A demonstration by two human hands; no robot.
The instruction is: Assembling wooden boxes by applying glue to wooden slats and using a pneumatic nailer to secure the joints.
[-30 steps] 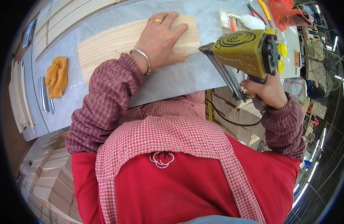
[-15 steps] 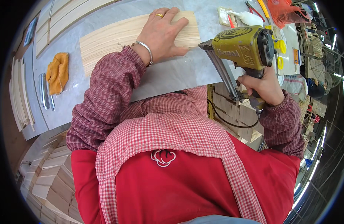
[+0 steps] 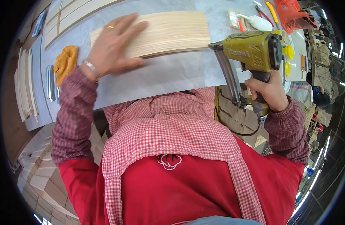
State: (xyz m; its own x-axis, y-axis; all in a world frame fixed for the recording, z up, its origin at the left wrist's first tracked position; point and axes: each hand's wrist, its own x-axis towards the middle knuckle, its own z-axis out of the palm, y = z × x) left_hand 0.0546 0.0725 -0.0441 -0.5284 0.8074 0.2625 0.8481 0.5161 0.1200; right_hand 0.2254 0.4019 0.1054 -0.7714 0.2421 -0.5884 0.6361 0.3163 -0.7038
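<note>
A pale wooden board (image 3: 172, 32) lies across the grey table. Over its left end is my left hand (image 3: 114, 47), slightly blurred, with fingers stretched out and thumb apart; whether it presses on the wood or hovers I cannot tell. My right hand (image 3: 269, 90) grips the handle of a yellow-green nail gun (image 3: 247, 50). The gun's nose is at the board's right end, and its slanted magazine reaches down past the table's front edge. A dark hose runs from the bottom of its handle.
Left of the board lie an orange glove (image 3: 65, 64), metal nail strips (image 3: 50, 82) and thin wood strips (image 3: 24, 84). At the back right are a white glue bottle (image 3: 260, 22), red-handled pliers (image 3: 263, 14), a yellow cutter (image 3: 271, 10) and a red plastic bag (image 3: 290, 15). Stacked wooden pieces (image 3: 49, 180) stand lower left.
My left hand has slid left along the board, from its middle to its left end. The right hand still holds the nail gun by the board's right end. The whole view has shifted slightly.
</note>
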